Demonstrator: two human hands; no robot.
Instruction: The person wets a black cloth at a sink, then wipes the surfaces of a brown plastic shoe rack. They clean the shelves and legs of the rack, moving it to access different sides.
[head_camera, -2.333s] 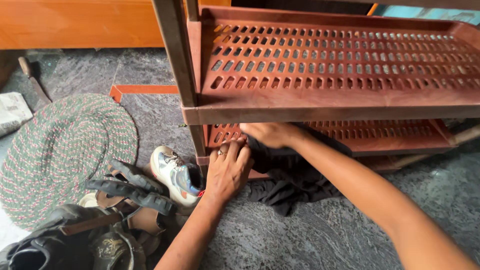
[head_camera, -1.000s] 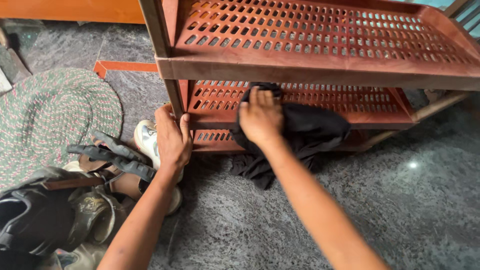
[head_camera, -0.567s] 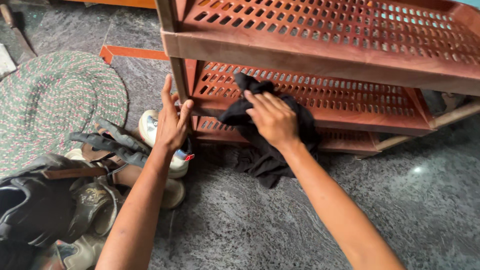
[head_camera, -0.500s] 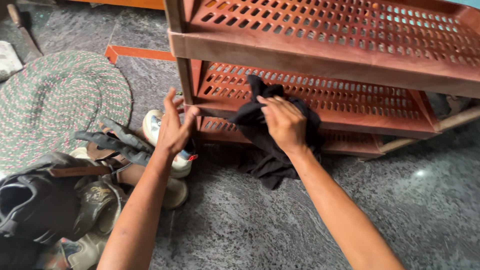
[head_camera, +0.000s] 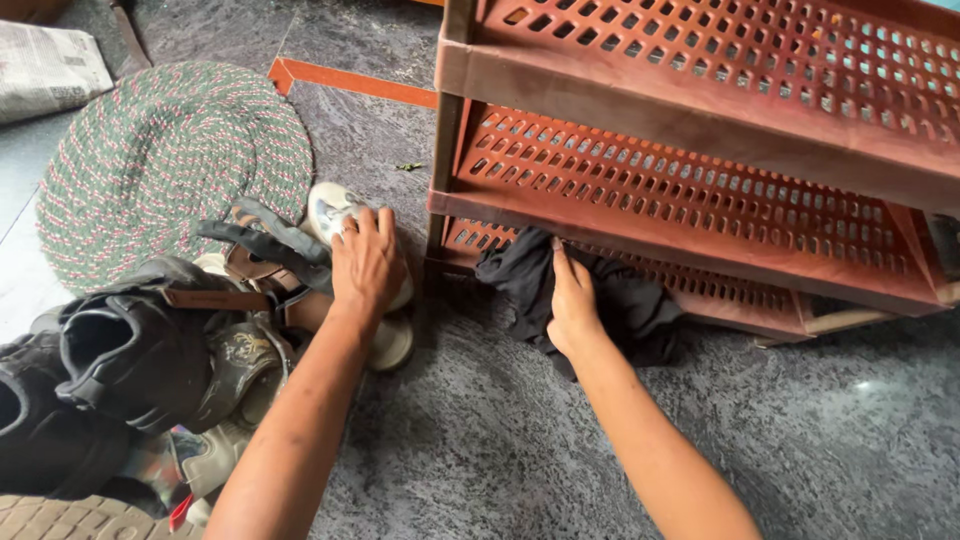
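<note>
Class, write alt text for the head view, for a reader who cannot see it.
A right hand presses a black cloth against the bottom tier of a brown slotted rack. The left hand rests on a white shoe beside piled footwear on grey floor.

Shoes (head_camera: 150, 350) lie left of the rack (head_camera: 700, 170), mat (head_camera: 170, 160) behind them, cloth (head_camera: 610, 295) on its lowest shelf.

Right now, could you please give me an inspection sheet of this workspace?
Surface: grey stone floor.
Job's things: black cloth on the bottom shelf of the reddish slotted rack.
Clutter: heap of shoes, white shoe, round braided mat, folded newspaper.
Hands: left hand rests on the shoes; right hand presses the cloth.
Cables: nothing seen.
Surroundings: orange strip on the floor.
</note>
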